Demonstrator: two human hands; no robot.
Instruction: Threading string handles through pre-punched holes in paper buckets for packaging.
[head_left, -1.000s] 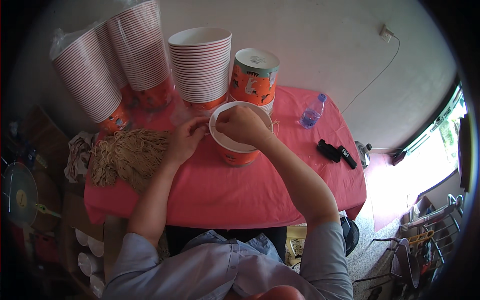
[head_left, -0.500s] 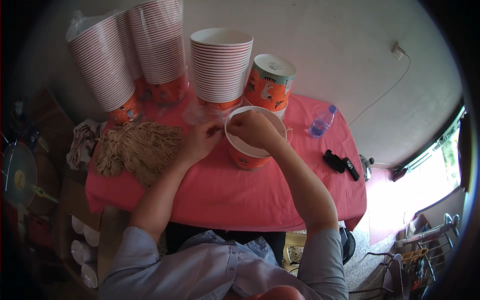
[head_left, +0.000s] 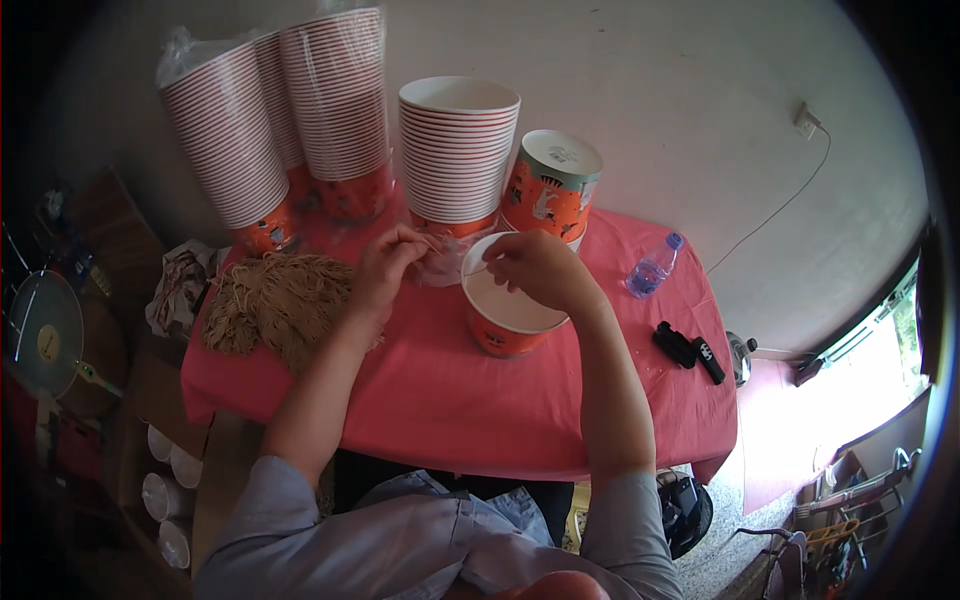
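Paper bucket [head_left: 508,336]: orange, upright, well in from the counter's [head_left: 460,420] near edge.
Right hand [head_left: 545,268]: fingers over the bucket's mouth, pinched on a thin pale strand [head_left: 476,271].
Left hand [head_left: 386,264]: fingers narrow, left of the rim, apart; cannot tell whether gripping anything.
Twine bundle [head_left: 275,305]: counter's left edge.

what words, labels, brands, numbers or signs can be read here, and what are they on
Nothing is legible:
Upturned tub: small dark print on its base, too small to read.
Black object at the table's right: white marking, too blurred to read.
Round disc at far left: central mark, unreadable.
Front tub: no lettering can be made out.
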